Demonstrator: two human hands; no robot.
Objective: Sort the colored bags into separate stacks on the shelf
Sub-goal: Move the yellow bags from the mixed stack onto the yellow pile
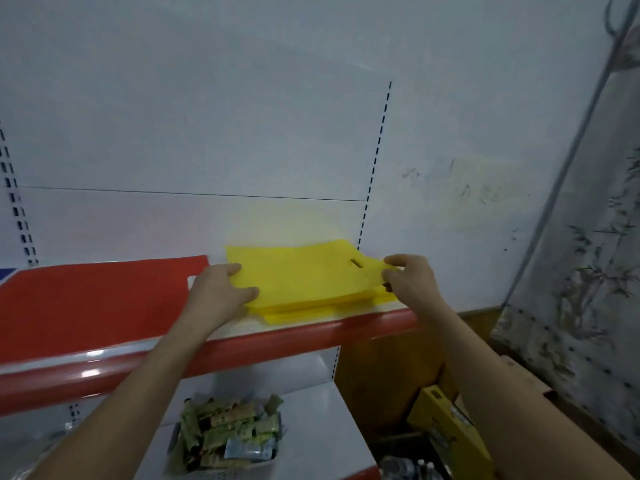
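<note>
A stack of yellow bags [311, 282] lies flat at the right end of the white shelf with a red front rail [311, 336]. The top bag has a slot handle near its right edge. My left hand [221, 289] pinches the left edge of the yellow stack, thumb on top. My right hand [408, 278] grips the stack's right edge with curled fingers. A flat stack of red bags [97, 306] covers the left part of the same shelf, touching the yellow stack's left side. A sliver of blue shows at the far left edge [7, 273].
The white back panel [242, 133] with slotted uprights rises behind the shelf. On the lower shelf stands a basket of green snack packets [228, 434]. A yellow box [450, 431] and a wooden cabinet sit at the lower right, below a patterned curtain [595, 271].
</note>
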